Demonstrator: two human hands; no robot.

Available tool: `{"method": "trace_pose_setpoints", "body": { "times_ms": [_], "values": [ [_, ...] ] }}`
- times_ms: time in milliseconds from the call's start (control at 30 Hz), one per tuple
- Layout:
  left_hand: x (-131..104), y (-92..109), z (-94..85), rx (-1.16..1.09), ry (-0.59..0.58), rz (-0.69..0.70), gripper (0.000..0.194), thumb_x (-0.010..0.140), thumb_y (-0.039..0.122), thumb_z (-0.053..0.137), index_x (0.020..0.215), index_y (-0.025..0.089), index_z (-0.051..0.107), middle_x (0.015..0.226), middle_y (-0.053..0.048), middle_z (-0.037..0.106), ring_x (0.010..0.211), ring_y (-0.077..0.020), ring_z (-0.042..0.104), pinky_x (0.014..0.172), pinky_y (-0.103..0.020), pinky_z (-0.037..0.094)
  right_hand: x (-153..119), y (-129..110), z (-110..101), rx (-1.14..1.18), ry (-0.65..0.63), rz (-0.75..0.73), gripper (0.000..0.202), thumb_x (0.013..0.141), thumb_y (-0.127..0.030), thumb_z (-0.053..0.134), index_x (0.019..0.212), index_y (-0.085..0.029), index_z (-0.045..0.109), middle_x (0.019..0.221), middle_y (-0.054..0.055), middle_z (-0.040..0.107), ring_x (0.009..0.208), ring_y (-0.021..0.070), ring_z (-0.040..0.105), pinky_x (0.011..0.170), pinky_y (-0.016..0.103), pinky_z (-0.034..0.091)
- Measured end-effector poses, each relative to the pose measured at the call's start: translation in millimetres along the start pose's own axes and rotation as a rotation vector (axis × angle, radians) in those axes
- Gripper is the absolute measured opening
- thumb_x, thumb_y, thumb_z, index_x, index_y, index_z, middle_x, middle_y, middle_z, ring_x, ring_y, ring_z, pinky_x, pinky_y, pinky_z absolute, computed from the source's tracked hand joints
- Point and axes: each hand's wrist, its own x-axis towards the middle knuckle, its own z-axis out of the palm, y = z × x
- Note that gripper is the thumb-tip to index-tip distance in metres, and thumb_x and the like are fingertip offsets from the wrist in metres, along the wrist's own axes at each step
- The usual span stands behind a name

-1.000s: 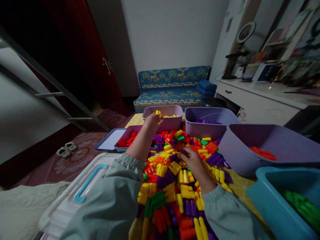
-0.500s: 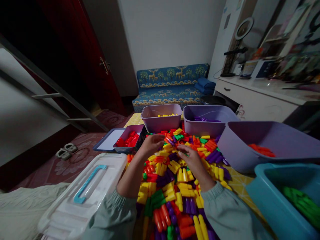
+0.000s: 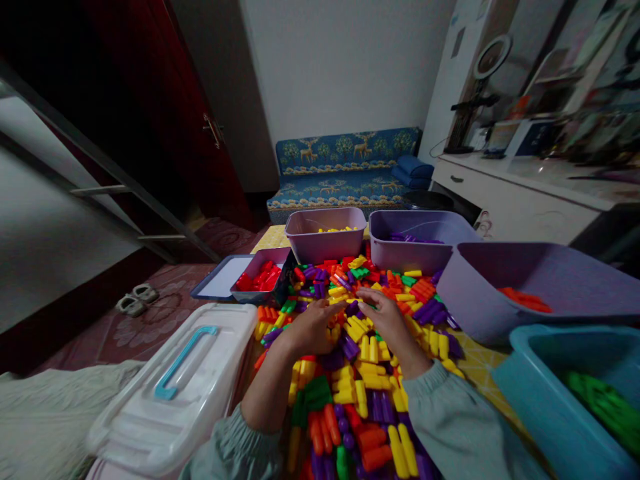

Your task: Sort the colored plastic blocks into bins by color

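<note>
Both hands sit on the pile of blocks [image 3: 360,347] in front of the yellow tub [image 3: 325,233], left hand [image 3: 313,327] and right hand [image 3: 385,320] loosely open, picking, needing one yellow block pinched next.

A dim indoor scene with soft, even light and no hard shadows; the far wall [image 3: 345,60] is the brightest area. The upper left falls into near black. Wide-angle distortion bends and stretches the edges, and the right-hand shelves [image 3: 565,107] look smeared and blurry.
</note>
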Motion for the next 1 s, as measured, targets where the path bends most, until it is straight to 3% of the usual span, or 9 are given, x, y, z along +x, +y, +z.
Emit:
{"method": "trace_pose_setpoints", "body": {
  "times_ms": [133, 333, 500, 667, 833, 1000],
  "values": [
    [6, -3, 7.0, 0.023, 0.03, -0.001, 0.074, 0.061, 0.015, 0.066, 0.134, 0.023, 0.055, 0.125, -0.013, 0.06, 0.112, -0.0294, 0.058, 0.097, -0.041, 0.048, 0, -3, 1, -0.004, -0.025, 0.035, 0.032, 0.073, -0.036, 0.064, 0.098, -0.018, 0.071, 0.117, 0.013, 0.067, 0.114, 0.0269, 0.06, 0.097, 0.044, 0.048],
    [24, -4, 27.8, -0.113, 0.301, -0.022, 0.064, 0.062, 0.001, 0.056, 0.123, 0.016, 0.062, 0.119, -0.012, 0.064, 0.109, -0.0249, 0.061, 0.096, -0.037, 0.049, -1, -11, 1, -0.038, -0.048, 0.041, 0.036, 0.07, -0.032, 0.066, 0.103, -0.02, 0.07, 0.115, 0.01, 0.069, 0.115, 0.0277, 0.06, 0.103, 0.047, 0.043],
    [35, 2, 32.2, -0.522, 0.469, -0.236, 0.044, 0.069, 0.012, 0.065, 0.113, 0.015, 0.067, 0.101, -0.009, 0.071, 0.089, -0.0223, 0.067, 0.083, -0.035, 0.054, -4, -17, 2, -0.064, -0.093, 0.042, 0.044, 0.07, -0.027, 0.067, 0.114, -0.02, 0.066, 0.121, 0.008, 0.066, 0.115, 0.0253, 0.059, 0.105, 0.044, 0.042],
    [33, 2, 32.9, -0.941, 0.373, -0.247, 0.057, 0.069, 0.023, 0.073, 0.124, 0.018, 0.061, 0.108, -0.007, 0.071, 0.087, -0.0196, 0.068, 0.077, -0.03, 0.055, -7, -28, 4, -0.049, -0.127, -0.002, 0.05, 0.071, -0.025, 0.068, 0.119, -0.02, 0.062, 0.123, 0.009, 0.064, 0.114, 0.0244, 0.06, 0.102, 0.042, 0.044],
    [30, -3, 33.6, -0.93, 0.408, -0.188, 0.05, 0.065, 0.017, 0.075, 0.114, 0.018, 0.067, 0.12, -0.009, 0.067, 0.108, -0.0231, 0.063, 0.09, -0.031, 0.052, -9, -40, 3, -0.107, -0.129, -0.095, 0.046, 0.072, -0.026, 0.069, 0.117, -0.021, 0.064, 0.122, 0.007, 0.062, 0.115, 0.0234, 0.057, 0.102, 0.038, 0.043],
    [31, -7, 40.1, -0.935, 0.391, -0.222, 0.05, 0.066, 0.025, 0.077, 0.113, 0.015, 0.066, 0.105, -0.008, 0.072, 0.089, -0.02, 0.067, 0.08, -0.03, 0.054, -10, -39, 4, -0.112, -0.107, -0.086, 0.038, 0.075, -0.031, 0.069, 0.112, -0.021, 0.065, 0.113, 0.006, 0.066, 0.107, 0.0236, 0.061, 0.097, 0.039, 0.047]
  ]
}}
